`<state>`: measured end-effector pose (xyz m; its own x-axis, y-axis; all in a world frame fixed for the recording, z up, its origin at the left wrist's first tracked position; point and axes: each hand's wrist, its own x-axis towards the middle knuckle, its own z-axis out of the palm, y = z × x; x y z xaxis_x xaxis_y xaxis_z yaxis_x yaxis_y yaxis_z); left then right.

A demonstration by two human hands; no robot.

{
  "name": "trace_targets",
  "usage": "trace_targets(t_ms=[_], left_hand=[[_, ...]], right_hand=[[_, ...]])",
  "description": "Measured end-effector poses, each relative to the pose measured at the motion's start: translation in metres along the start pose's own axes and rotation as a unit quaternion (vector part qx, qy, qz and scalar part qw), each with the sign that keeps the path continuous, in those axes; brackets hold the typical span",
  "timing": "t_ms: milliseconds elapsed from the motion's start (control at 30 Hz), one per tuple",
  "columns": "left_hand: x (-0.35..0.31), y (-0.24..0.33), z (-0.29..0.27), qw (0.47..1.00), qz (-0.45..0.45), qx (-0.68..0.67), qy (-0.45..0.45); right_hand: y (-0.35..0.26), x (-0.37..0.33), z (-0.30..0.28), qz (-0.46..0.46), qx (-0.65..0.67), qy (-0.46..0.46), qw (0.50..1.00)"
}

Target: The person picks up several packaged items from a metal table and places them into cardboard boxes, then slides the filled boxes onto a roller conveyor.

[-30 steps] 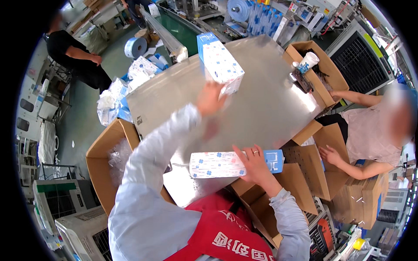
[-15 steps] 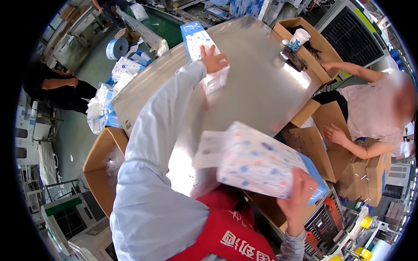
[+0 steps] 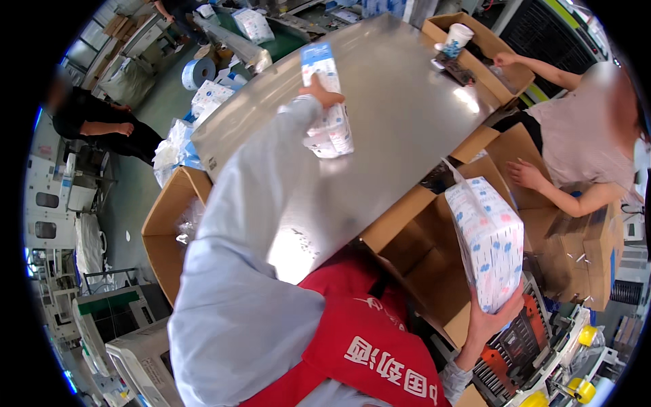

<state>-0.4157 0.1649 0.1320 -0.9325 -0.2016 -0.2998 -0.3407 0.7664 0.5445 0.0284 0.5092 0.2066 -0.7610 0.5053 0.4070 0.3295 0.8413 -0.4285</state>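
My left hand [image 3: 321, 93] is stretched out over the metal table and grips a white plastic-wrapped pack [image 3: 331, 136], printed with small blue and pink spots and blue at its far end. That pack lies on the tabletop. My right hand [image 3: 494, 320] holds a second pack of the same print [image 3: 491, 237] from below, fingers round its lower end. It is tilted upright above the right side of an open cardboard carton [image 3: 399, 220], a loose flap of film at its top. The carton's inside shows bare brown walls, partly hidden by the pack.
The metal table [image 3: 386, 102] spreads ahead. A co-worker in a pink top [image 3: 576, 146] reaches over cartons at the right. A carton with clear film [image 3: 166, 217] stands at the left. Far right holds a box with a white cup [image 3: 458, 39]. Another person [image 3: 102, 125] stands far left.
My right hand has swung its pack rightward and turned it upright over the open carton, whose inside now shows. The pack under my left hand has shifted slightly, fingers closer together.
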Motion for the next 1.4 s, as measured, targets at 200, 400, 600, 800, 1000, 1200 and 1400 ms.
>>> trace_targets(t_ms=[200, 400, 600, 800, 1000, 1200, 1400], left_hand=[[-0.165, 0.045, 0.031, 0.796, 0.276, -0.419, -0.338], [-0.283, 0.041, 0.165, 0.615, 0.699, 0.034, -0.363], [-0.298, -0.101, 0.348, 0.542, 0.723, 0.198, -0.38], [-0.273, -0.167, 0.434, 0.587, 0.641, 0.235, -0.435], [-0.233, -0.003, 0.186, 0.784, 0.585, -0.011, -0.206], [0.052, 0.022, 0.088, 0.883, 0.312, 0.189, 0.296], [0.072, -0.006, 0.069, 0.898, 0.396, 0.145, 0.127]], right_hand=[[0.097, -0.015, -0.051, 0.105, -0.017, 0.173, 0.979], [0.128, 0.005, -0.109, 0.163, 0.29, 0.322, 0.886], [0.123, -0.072, 0.009, 0.002, 0.15, 0.045, 0.988], [0.147, -0.097, 0.176, -0.079, 0.003, -0.226, 0.971], [0.178, -0.133, 0.275, 0.0, -0.126, -0.58, 0.805], [0.173, -0.128, 0.268, 0.011, 0.102, -0.429, 0.897], [0.109, -0.074, 0.192, 0.008, 0.138, -0.32, 0.937]])
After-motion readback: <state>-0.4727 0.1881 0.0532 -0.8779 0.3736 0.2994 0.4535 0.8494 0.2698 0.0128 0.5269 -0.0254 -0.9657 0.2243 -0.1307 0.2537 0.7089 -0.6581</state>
